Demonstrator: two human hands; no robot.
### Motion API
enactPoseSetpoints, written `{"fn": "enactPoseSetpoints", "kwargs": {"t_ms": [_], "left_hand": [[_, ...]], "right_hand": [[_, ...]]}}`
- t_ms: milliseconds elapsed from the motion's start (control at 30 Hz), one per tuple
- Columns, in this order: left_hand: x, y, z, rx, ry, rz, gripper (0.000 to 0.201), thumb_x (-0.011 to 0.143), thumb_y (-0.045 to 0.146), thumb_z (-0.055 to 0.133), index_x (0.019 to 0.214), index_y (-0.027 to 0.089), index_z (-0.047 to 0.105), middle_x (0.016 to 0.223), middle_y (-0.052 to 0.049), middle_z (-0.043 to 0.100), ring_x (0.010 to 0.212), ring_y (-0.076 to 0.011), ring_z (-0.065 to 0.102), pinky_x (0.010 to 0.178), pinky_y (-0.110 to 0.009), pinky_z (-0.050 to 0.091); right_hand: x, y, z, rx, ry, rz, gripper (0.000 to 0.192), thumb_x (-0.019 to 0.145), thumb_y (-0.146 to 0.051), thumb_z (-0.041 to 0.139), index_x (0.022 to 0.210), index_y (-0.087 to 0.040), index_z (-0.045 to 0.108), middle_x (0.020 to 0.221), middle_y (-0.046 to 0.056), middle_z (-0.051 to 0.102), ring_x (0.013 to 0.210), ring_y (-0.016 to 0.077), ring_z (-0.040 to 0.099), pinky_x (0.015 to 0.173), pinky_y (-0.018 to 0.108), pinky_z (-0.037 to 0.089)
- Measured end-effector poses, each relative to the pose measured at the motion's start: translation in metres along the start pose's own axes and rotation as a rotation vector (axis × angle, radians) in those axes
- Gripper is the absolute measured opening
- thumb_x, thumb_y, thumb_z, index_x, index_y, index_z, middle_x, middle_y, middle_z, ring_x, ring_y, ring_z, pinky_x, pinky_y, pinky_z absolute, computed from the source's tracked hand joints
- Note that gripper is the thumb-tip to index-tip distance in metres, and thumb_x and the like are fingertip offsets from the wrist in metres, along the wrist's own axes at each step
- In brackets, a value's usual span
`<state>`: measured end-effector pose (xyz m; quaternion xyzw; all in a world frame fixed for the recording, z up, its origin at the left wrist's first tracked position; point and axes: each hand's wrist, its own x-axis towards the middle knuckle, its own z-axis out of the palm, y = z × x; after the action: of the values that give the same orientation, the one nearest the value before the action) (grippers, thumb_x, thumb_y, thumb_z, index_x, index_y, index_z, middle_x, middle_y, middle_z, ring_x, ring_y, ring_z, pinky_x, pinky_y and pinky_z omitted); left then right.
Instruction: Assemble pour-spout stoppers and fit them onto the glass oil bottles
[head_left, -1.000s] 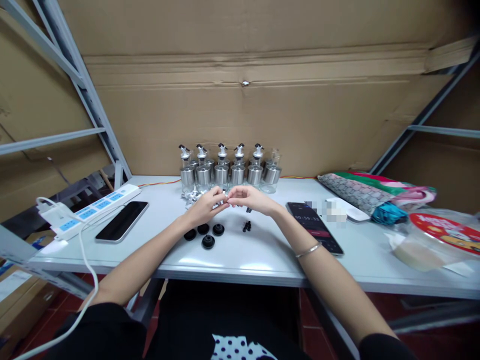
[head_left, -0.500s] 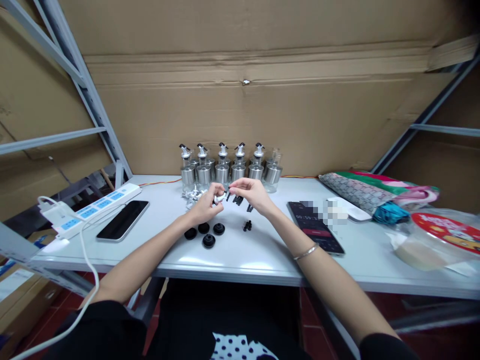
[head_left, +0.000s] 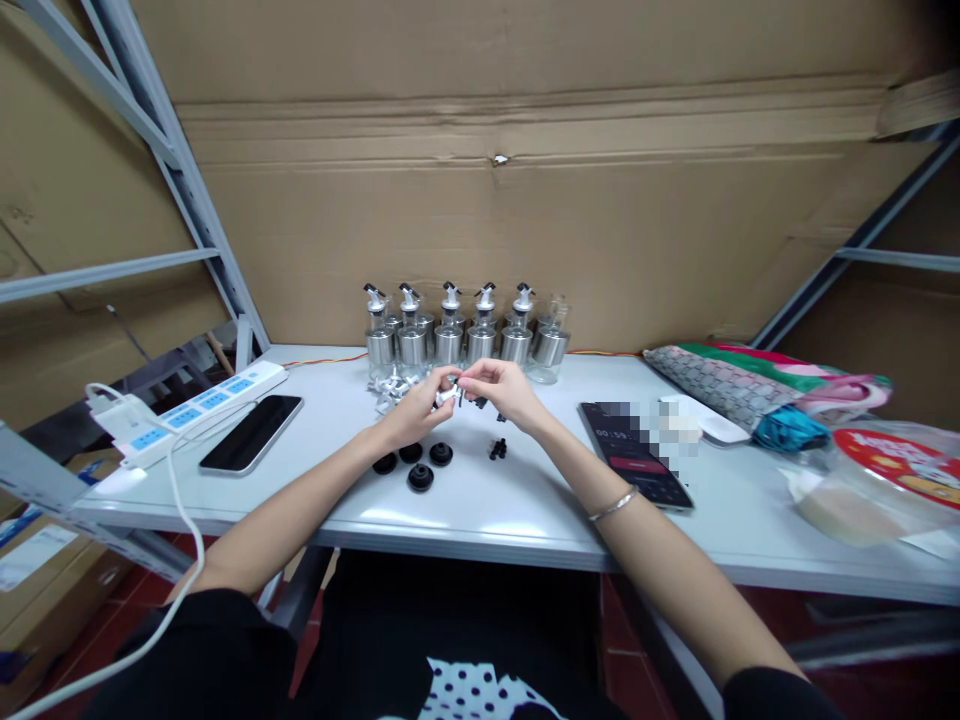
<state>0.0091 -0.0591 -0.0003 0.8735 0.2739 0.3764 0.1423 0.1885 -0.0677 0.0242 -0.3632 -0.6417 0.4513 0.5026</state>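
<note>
My left hand [head_left: 420,409] is closed around a small white spout piece [head_left: 448,396], partly hidden by the fingers. Pinched in the fingertips of my right hand [head_left: 504,390] is a small black lever [head_left: 460,393], which meets the white piece between the two hands. Behind my left hand lies a heap of white spout parts [head_left: 388,390]. Several round black stoppers [head_left: 421,478] are on the table in front of it. A little cluster of small black parts [head_left: 498,449] lies below my right hand, and more black pieces are half hidden under its fingers.
Glass bottles with steel sleeves [head_left: 448,346] stand in rows at the back, several with pourer tops. A phone [head_left: 252,434] and a power strip [head_left: 202,408] lie left. To the right are another phone [head_left: 637,460], a fabric bundle [head_left: 772,395] and a red-lidded tub [head_left: 892,480].
My right hand has moved slightly left, bringing the black lever from just apart to against the white spout piece. The whole view has shifted a little.
</note>
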Motion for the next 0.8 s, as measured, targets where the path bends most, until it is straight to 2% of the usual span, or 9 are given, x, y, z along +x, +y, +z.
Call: {"fn": "enactPoseSetpoints", "kwargs": {"t_ms": [233, 367, 433, 633, 800], "left_hand": [[0.0007, -0.0028, -0.0007, 0.001, 0.01, 0.003, 0.03, 0.089, 0.03, 0.044, 0.116, 0.017, 0.042, 0.078, 0.002, 0.046, 0.061, -0.0091, 0.045, 0.06, -0.021, 0.038], [-0.0003, -0.0034, 0.0002, 0.001, 0.031, -0.003, 0.049, 0.076, 0.041, 0.065, 0.112, 0.018, 0.042, 0.076, 0.004, 0.045, 0.057, -0.0078, 0.042, 0.056, -0.02, 0.035], [-0.0014, -0.0021, 0.0011, 0.009, 0.046, -0.004, 0.048, 0.074, 0.039, 0.067, 0.109, 0.018, 0.041, 0.074, 0.005, 0.044, 0.057, -0.0075, 0.042, 0.055, -0.019, 0.034], [-0.0033, 0.002, 0.0032, 0.013, 0.033, 0.008, 0.03, 0.08, 0.027, 0.055, 0.104, 0.02, 0.039, 0.072, 0.006, 0.041, 0.058, -0.0066, 0.041, 0.058, -0.019, 0.035], [-0.0035, -0.0019, 0.0027, 0.002, 0.027, 0.032, 0.038, 0.08, 0.032, 0.059, 0.108, 0.02, 0.035, 0.074, 0.006, 0.041, 0.058, -0.0064, 0.041, 0.058, -0.018, 0.036]], "right_hand": [[-0.0026, 0.0027, 0.004, 0.096, -0.015, 0.021, 0.033, 0.058, -0.041, 0.078, 0.067, -0.016, 0.059, 0.056, -0.002, 0.062, 0.053, 0.0095, 0.057, 0.058, 0.025, 0.047], [-0.0034, 0.0032, 0.0058, 0.146, -0.027, 0.073, 0.035, 0.054, -0.041, 0.08, 0.066, -0.015, 0.058, 0.057, -0.001, 0.064, 0.052, 0.0103, 0.059, 0.055, 0.025, 0.048], [-0.0039, 0.0027, 0.0067, 0.151, -0.033, 0.104, 0.035, 0.053, -0.041, 0.08, 0.066, -0.015, 0.059, 0.056, -0.001, 0.064, 0.052, 0.0106, 0.059, 0.053, 0.025, 0.048], [-0.0045, 0.0021, 0.0072, 0.106, -0.013, 0.119, 0.033, 0.052, -0.041, 0.08, 0.063, -0.015, 0.062, 0.053, 0.0, 0.064, 0.051, 0.0109, 0.058, 0.054, 0.025, 0.046], [-0.0037, 0.0019, 0.0053, 0.049, -0.011, 0.098, 0.031, 0.055, -0.041, 0.079, 0.064, -0.015, 0.064, 0.054, 0.0, 0.065, 0.051, 0.01, 0.055, 0.052, 0.023, 0.04]]}}
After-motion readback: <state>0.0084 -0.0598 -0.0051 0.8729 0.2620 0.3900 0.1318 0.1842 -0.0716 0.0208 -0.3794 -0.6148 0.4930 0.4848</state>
